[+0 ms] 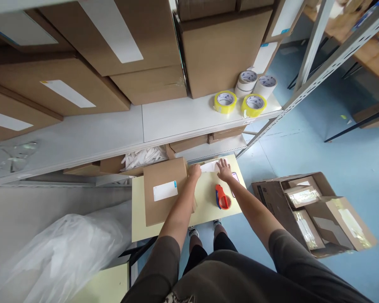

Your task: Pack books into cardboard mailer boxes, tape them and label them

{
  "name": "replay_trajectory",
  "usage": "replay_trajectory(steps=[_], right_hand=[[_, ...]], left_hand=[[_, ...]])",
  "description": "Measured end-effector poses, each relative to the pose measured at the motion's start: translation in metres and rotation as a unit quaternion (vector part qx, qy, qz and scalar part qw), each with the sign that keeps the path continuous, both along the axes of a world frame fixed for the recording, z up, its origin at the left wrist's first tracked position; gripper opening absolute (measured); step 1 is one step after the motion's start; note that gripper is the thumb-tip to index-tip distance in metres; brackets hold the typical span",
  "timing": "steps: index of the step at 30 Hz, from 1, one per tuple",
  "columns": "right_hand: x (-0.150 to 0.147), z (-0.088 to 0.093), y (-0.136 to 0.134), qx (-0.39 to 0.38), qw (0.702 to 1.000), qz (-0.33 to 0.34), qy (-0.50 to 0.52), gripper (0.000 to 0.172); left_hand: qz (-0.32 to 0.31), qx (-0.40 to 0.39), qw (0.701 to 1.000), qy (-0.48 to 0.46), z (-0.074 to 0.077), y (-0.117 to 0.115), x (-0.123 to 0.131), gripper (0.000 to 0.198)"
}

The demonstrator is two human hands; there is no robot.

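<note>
At the far edge of the pale yellow table (205, 198), my left hand (195, 171) is closed on the left end of a white paper strip (209, 166). My right hand (224, 170) lies on the strip's right end with its fingers spread. A thin brownish edge shows behind the strip; what it belongs to I cannot make out. Left of my left hand is a flat stack of cardboard boxes (159, 208) with a white label (165, 191) on top. An orange and blue tape dispenser (222, 198) lies nearer me, and a phone (235, 178) sits partly behind my right forearm.
Rolls of yellow-edged tape (225, 102) and white rolls (265, 86) stand on the shelf (177, 115) beside large cartons (224, 50). On the floor at right, an open carton (271, 206) contains taped boxes. Clear plastic sheeting (78, 248) is heaped at left.
</note>
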State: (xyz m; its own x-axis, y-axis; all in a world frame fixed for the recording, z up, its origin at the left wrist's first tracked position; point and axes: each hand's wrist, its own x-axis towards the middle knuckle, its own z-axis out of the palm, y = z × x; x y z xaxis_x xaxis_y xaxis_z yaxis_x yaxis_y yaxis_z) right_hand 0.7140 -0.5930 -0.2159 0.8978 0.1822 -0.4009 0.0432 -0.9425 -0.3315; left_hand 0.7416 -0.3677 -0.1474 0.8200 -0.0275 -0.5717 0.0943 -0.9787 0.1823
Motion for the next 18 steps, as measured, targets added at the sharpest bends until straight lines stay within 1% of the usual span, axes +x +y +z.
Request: replay_trajectory(steps=[3,6,7,9,11,13,14,16,18], right_hand=[[0.002,0.024,-0.002,0.066,0.996,-0.009,-0.052,0.069],[0.016,0.047,0.001,0.121,0.99,0.029,-0.062,0.051],[0.022,0.054,0.002,0.139,0.988,0.046,-0.057,0.043],[0.034,0.066,0.005,0.172,0.982,0.068,-0.039,0.029],[0.044,0.075,0.006,0.206,0.976,0.073,-0.011,0.021],[0.052,0.081,0.005,0.247,0.966,0.075,0.023,0.023],[0.054,0.084,0.005,0.27,0.959,0.077,0.039,0.026],[0.057,0.088,0.004,0.311,0.944,0.081,0.069,0.032],[0.06,0.091,0.003,0.341,0.933,0.075,0.091,0.039]], left_hand=[[-0.046,-0.013,0.998,-0.037,0.022,0.015,-0.008,0.026],[-0.042,-0.05,0.997,-0.039,0.04,0.03,-0.006,0.017],[-0.031,-0.073,0.996,-0.035,0.045,0.036,-0.004,0.014],[-0.011,-0.142,0.989,-0.029,0.053,0.049,-0.001,0.017],[0.011,-0.219,0.975,-0.031,0.061,0.062,0.001,0.021],[0.042,-0.277,0.959,-0.053,0.068,0.074,0.0,0.02],[0.062,-0.292,0.952,-0.066,0.071,0.079,0.0,0.02],[0.096,-0.302,0.945,-0.082,0.076,0.086,-0.002,0.019],[0.106,-0.307,0.942,-0.082,0.08,0.088,-0.003,0.019]])
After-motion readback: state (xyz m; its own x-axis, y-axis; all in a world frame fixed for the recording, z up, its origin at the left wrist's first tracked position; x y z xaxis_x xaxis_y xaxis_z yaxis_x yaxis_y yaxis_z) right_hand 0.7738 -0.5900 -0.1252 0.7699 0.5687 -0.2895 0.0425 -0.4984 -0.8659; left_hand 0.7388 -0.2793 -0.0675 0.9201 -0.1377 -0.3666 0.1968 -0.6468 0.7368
